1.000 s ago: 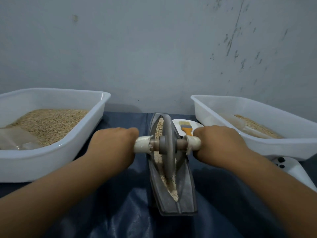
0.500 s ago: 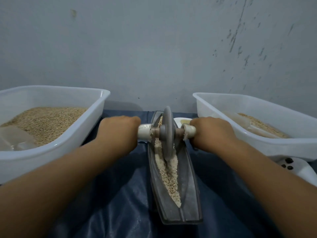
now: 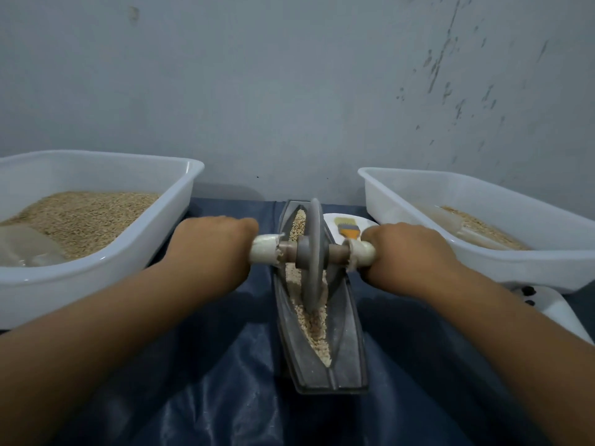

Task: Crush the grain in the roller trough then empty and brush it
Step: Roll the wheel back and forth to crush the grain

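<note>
A: Centrally, what occupies the dark blue cloth [image 3: 199, 397]?

B: A grey boat-shaped trough [image 3: 318, 365], lengthwise to the viewer, holding pale grain [image 3: 317, 333] along its groove. An upright roller disc [image 3: 313, 255] stands in the grain near mid-length.

A: And the hands?

B: Apart, one on each side of the disc. The left hand [image 3: 209, 252] grips the left white axle handle [image 3: 264, 249]; the right hand [image 3: 409, 255] grips the right one.

A: Surroundings?

B: A white tub [image 3: 174, 201] of grain at left, a second tub [image 3: 418, 194] at right, and an orange brush [image 3: 348, 229] on a white plate [image 3: 328, 220] just beyond the axle.
</note>
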Demonstrator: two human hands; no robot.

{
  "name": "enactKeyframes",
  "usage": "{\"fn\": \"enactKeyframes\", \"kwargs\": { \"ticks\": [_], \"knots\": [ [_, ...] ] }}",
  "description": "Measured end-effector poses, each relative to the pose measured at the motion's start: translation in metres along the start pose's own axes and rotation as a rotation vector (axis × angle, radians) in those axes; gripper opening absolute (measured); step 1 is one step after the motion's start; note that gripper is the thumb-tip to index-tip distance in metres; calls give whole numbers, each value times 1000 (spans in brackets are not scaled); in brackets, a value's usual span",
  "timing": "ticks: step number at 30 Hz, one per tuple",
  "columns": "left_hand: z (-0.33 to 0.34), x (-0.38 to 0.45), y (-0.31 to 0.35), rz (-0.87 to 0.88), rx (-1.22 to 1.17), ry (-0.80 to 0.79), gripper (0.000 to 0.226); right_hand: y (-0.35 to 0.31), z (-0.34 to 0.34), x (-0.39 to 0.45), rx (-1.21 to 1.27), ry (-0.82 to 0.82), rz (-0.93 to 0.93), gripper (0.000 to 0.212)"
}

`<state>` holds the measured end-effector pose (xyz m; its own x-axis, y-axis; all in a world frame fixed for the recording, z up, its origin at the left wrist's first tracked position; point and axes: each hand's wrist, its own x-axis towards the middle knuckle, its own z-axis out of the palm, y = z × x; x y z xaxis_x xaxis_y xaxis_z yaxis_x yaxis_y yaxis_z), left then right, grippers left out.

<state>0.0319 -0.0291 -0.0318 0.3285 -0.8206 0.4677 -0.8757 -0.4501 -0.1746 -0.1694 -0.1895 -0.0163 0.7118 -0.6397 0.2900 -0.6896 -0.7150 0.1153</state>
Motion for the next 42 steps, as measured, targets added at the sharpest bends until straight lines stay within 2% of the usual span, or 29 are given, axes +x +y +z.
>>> {"fn": "enactKeyframes", "kwargs": {
  "ticks": [2, 6, 12, 15, 19, 21, 25, 29, 32, 37, 39, 42],
  "knots": [
    [-13, -18, 3, 3, 29, 2, 39, 2, -13, -25, -3, -64, -10, 12],
    [-35, -38, 5, -2, 40, 12, 37, 7, -39, -56, 11, -127, -29, 14],
    [-12, -19, 0, 3, 34, 41, 35, 2, -14, -16, 5, -124, 6, 13],
    [11, 12, -4, -20, -26, 45, 27, 0, 9, 25, -36, -24, 53, 16],
    [32, 47, -10, -108, -68, 41, 13, -2, 27, 61, -150, 240, 29, 13],
    [38, 51, -12, -124, -73, 18, 14, -4, 28, 65, -204, 285, 11, 25],
    [32, 37, -10, -86, -61, 30, 13, -1, 20, 49, -100, 188, -7, 30],
    [9, 4, -4, -28, -50, -9, 22, 2, 1, 13, -31, 42, -28, 16],
    [-7, -24, -6, -11, -52, -23, 24, 3, -20, -21, -40, -44, -51, 14],
    [-26, -49, -10, 106, -11, 161, 37, 5, -40, -56, -47, -41, -28, 19],
    [-23, -44, -8, 120, -4, 152, 38, 3, -34, -53, -30, -72, 15, 18],
    [-6, -19, -4, 55, 12, 78, 26, 1, -15, -30, -26, -71, 68, 12]
  ]
}}
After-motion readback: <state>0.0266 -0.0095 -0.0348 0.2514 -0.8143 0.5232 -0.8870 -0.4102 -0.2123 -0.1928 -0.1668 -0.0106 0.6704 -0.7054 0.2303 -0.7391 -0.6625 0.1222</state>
